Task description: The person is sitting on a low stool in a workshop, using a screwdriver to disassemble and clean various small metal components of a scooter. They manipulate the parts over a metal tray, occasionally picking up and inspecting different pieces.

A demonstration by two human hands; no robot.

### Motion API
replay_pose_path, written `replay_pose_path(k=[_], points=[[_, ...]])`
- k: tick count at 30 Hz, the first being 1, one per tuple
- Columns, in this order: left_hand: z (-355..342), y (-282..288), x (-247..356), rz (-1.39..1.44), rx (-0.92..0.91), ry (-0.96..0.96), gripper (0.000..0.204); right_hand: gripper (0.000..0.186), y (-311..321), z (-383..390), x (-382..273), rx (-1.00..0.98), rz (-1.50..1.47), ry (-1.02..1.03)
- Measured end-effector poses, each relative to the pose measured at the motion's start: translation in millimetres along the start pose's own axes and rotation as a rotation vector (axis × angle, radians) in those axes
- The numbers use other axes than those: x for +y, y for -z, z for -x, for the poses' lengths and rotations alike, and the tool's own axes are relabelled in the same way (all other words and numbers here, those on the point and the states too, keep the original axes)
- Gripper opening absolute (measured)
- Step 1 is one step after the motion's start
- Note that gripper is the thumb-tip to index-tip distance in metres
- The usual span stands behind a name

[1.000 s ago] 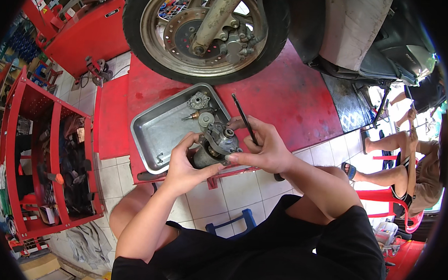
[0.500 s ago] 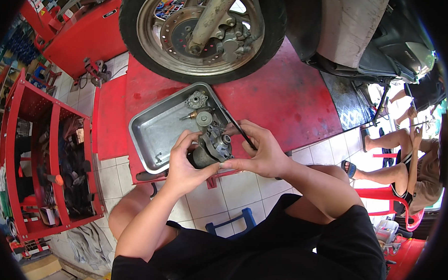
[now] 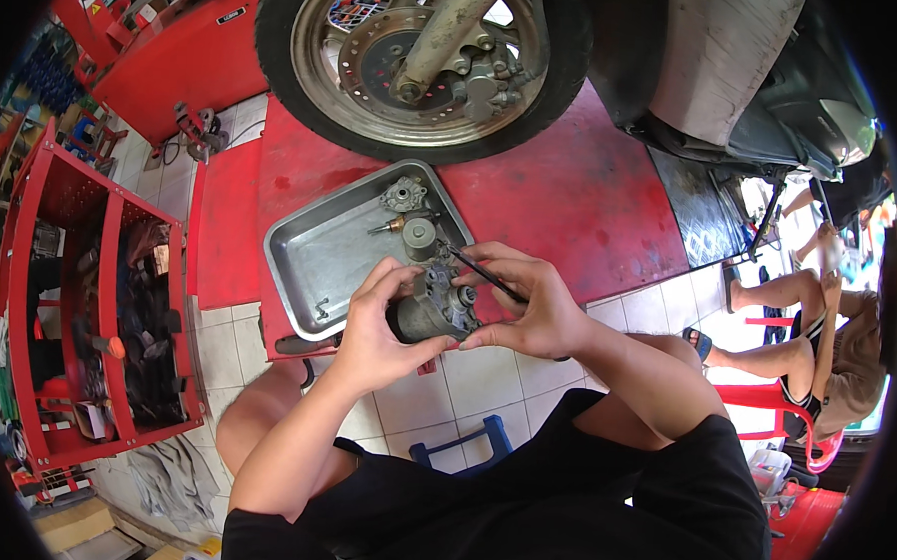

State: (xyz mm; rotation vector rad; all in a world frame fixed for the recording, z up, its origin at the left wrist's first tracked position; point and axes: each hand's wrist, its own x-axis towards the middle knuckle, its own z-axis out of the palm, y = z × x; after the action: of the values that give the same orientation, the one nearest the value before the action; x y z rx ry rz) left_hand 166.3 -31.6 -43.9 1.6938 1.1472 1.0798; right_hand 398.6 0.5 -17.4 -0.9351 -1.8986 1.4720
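A grey metal carburetor (image 3: 429, 311) is held up between my two hands, just over the near right corner of a steel tray (image 3: 288, 241). My left hand (image 3: 374, 329) wraps around its round, dark-ended side, thumb underneath. My right hand (image 3: 539, 309) grips the other side with thumb and fingertips. A thin black rod-shaped tool (image 3: 489, 275) also sits among my right fingers, its tip pointing toward the tray. Inside the tray lie a grey cast part (image 3: 403, 194), a brass-and-black fitting (image 3: 397, 223), a round metal piece (image 3: 419, 239) and a few small screws (image 3: 321, 307).
The tray rests on a red lift platform (image 3: 571, 215), below a motorcycle's front wheel (image 3: 306, 114). A red tool cart (image 3: 112, 295) stands at left. At right a person (image 3: 846, 337) sits on a red chair. A blue stool (image 3: 492, 440) shows beneath my arms.
The carburetor has been turned slightly in my hands, and the black tool lies at a flatter angle. The whole view has shifted a little.
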Motion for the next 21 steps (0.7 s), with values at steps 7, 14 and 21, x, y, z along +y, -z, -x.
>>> replay_pose_path(k=[7,14,21], points=[[1.3,2.3,-0.9,-0.114,0.039,-0.044,0.061,0.062,-4.6,-1.8,5.7,0.044,0.064,0.080],[1.4,4.1,1.8,-0.074,0.032,-0.043,0.063,0.062,-3.3,-1.7,4.7,0.048,0.068,0.088],[0.8,3.2,2.1,-0.074,0.049,-0.061,0.064,0.062,-2.9,-2.0,5.2,0.058,0.078,0.097]])
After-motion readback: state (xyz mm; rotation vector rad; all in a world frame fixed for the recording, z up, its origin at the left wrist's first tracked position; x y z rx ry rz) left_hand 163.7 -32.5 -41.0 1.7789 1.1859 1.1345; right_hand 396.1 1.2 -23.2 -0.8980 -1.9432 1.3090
